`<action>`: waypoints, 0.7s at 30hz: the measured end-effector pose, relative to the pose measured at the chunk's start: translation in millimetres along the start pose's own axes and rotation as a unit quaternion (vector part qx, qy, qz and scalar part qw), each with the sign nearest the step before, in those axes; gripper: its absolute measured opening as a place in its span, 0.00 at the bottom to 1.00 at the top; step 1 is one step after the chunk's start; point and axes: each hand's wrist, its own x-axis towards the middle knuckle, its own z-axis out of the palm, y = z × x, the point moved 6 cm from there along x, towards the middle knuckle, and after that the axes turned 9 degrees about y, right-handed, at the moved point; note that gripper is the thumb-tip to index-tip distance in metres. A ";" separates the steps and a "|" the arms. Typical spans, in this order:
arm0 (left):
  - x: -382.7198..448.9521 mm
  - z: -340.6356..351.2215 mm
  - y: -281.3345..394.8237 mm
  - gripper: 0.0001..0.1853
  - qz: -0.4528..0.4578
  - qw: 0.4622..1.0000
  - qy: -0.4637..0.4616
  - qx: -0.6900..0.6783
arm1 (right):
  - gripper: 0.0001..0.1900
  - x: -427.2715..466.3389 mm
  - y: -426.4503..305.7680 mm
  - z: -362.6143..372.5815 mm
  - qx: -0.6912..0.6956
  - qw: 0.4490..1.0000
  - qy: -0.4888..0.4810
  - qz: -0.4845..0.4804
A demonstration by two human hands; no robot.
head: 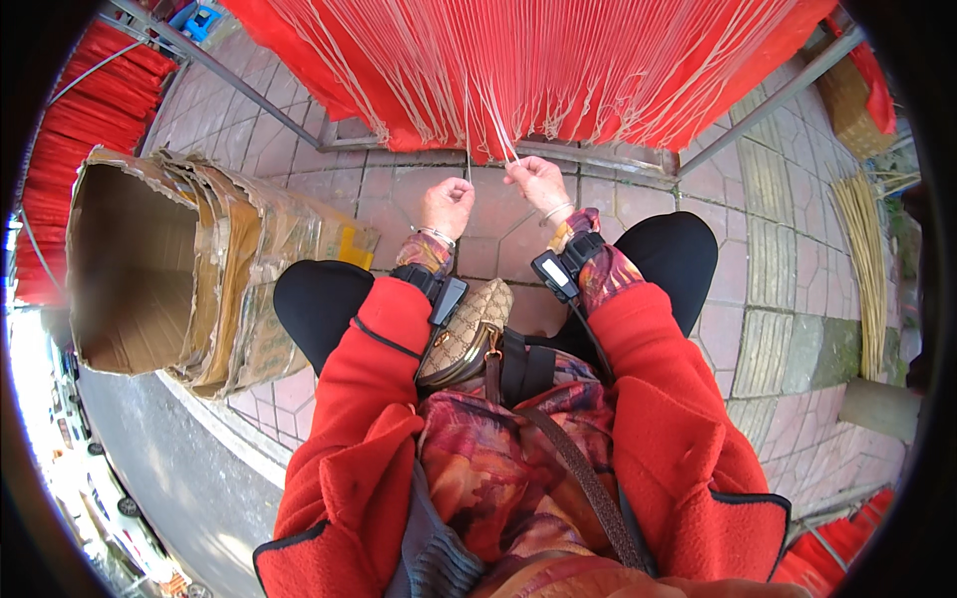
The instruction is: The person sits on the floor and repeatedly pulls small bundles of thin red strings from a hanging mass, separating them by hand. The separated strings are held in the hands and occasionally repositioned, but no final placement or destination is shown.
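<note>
Many thin whitish strings (591, 82) hang in a dense row over a red cloth (404, 134) at the top of the view. My left hand (448, 206) pinches the lower end of a string between thumb and fingers. Just to its right and a little higher, my right hand (538, 183) grips several strings drawn together near their ends. The two hands are apart, below the cloth's lower edge. What lies inside the curled fingers is hidden.
A metal frame (591, 155) surrounds the cloth. Nested cardboard boxes (277, 224) lie open on the paving at left. A patterned bag (467, 329) rests at my lap between my knees. Thin sticks (860, 261) lie at right. A road (172, 448) with cars runs at lower left.
</note>
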 end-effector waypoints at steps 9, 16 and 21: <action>17.1 24.4 -13.6 0.05 -0.028 0.999 0.007 -0.042 | 0.06 -3.3 -1.8 -2.5 0.039 0.999 -0.006 -0.024; 27.6 37.1 -11.8 0.09 0.040 0.996 0.035 0.069 | 0.05 -4.6 -1.3 -4.9 0.072 0.997 0.007 -0.027; 23.7 36.4 21.7 0.09 0.086 0.993 0.067 0.052 | 0.05 -6.4 -0.8 -4.3 0.076 0.997 0.005 -0.029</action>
